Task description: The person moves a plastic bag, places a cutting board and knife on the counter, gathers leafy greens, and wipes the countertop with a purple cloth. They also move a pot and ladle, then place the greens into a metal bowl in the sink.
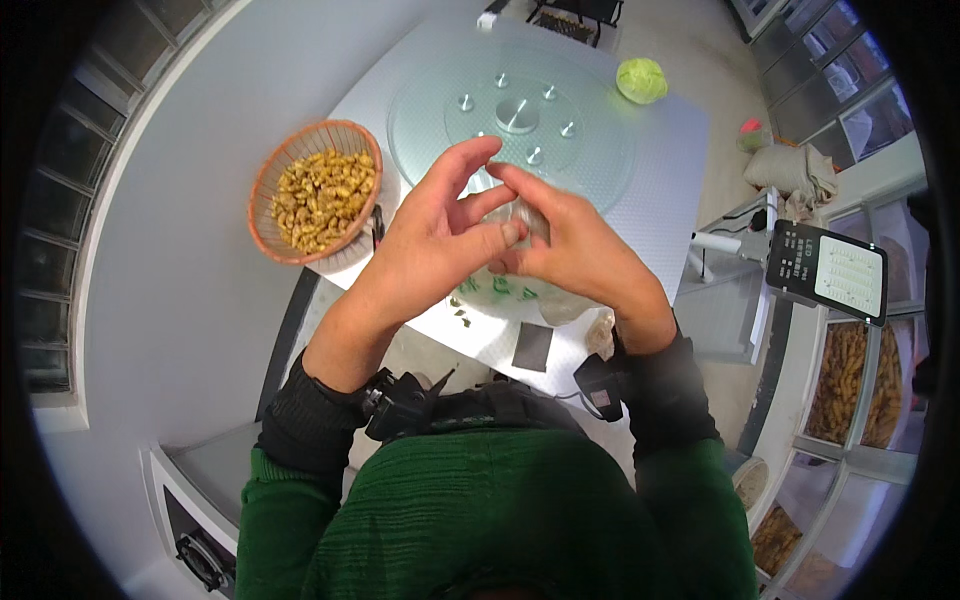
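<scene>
— Hands first: where are they?

— Both meet over the near edge of the white table (660, 160). The left hand (430, 235) has its fingers spread loosely, thumb and forefinger closing toward the middle. The right hand (570, 245) pinches with its fingertips against those of the left.

— Pinching what?

— A small clear piece, perhaps thin plastic wrap or a bag (530, 215), held between the fingertips of both hands. It is too see-through to name more surely.

— And around them?

— A woven basket (262, 195) of yellowish-brown nuts or pods (322, 198) sits on the table's left corner, near the left hand but apart from it. Behind the hands lies a round glass turntable (600, 150) with a metal hub (517, 115). A green cabbage (641, 80) rests at the far side, well apart. Small green bits (500, 287) lie on the table just under the hands.

— Anything to the right?

— A dark panel with a pale screen (828, 270), off the table.
</scene>
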{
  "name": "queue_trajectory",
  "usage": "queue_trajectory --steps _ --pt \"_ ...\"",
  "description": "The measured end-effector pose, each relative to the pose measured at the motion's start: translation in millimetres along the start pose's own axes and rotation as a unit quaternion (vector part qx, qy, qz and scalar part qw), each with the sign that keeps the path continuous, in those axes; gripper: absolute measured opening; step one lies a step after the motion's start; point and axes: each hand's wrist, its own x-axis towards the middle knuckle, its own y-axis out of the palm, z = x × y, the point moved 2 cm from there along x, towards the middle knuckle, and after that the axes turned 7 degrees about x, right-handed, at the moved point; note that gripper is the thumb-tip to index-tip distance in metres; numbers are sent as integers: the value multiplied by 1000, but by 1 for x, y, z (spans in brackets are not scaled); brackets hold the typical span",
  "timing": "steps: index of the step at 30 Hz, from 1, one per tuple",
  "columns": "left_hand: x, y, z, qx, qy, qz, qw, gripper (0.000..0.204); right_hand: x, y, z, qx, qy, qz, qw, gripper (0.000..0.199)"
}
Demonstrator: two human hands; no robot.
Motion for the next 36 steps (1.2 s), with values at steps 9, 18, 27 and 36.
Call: queue_trajectory --steps 9,18,27,36 --pt "1 -7 -3 184 63 106 975 45 -9 30 -17 99 9 -29 995 12" --pt "0 -21 43 248 86 129 956 60 -4 14 -3 80 -23 -103 991 15" --pt "13 -46 90 -70 -159 -40 984 23 -12 12 9 -291 -20 -118 949 23" --pt "12 -28 87 -54 -77 98 991 22 3 29 -10 -107 67 -187 974 31"
